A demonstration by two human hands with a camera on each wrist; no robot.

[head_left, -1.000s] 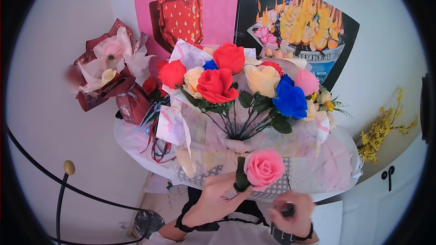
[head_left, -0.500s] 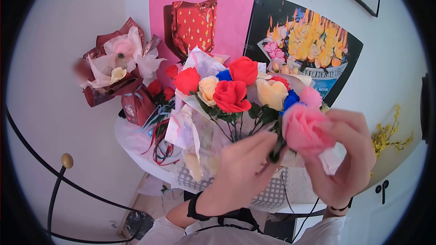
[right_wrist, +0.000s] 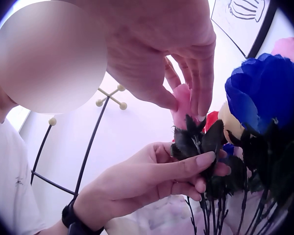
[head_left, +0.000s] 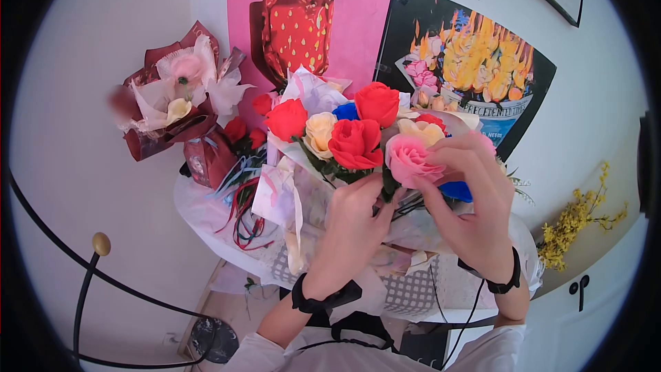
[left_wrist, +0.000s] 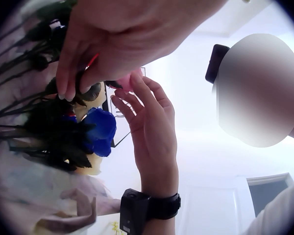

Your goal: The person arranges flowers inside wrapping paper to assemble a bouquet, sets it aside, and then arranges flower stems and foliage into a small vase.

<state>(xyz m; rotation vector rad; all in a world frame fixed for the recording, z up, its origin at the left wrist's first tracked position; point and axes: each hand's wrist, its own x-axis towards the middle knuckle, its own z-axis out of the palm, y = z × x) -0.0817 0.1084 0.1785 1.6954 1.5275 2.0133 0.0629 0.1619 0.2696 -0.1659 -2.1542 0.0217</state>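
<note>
A pink rose (head_left: 405,160) with dark green leaves is held between both hands, in front of the bouquet. My left hand (head_left: 352,227) pinches it below the bloom; the right wrist view shows thumb and fingers closed around its stem and leaves (right_wrist: 213,139). From above, my right hand (head_left: 478,200) has its thumb and fingertips on the pink petals (right_wrist: 181,105). Red roses (head_left: 354,143), a cream rose (head_left: 320,136) and a blue rose (right_wrist: 264,93) stand close around. Dark stems (right_wrist: 213,215) run down together beneath the left hand.
Patterned wrapping paper (head_left: 277,196) surrounds the bouquet on a white table (head_left: 237,251). To the left are a burgundy-wrapped bouquet (head_left: 206,162) and loose ribbons (head_left: 241,224). Two posters (head_left: 358,21) lean behind. Yellow flowers (head_left: 575,224) stand at right, a black metal rack (head_left: 86,303) at left.
The right hand has come up to the pink rose. Both hands have carried the rose up and over to the bouquet, then back leftward, beside the red roses.
</note>
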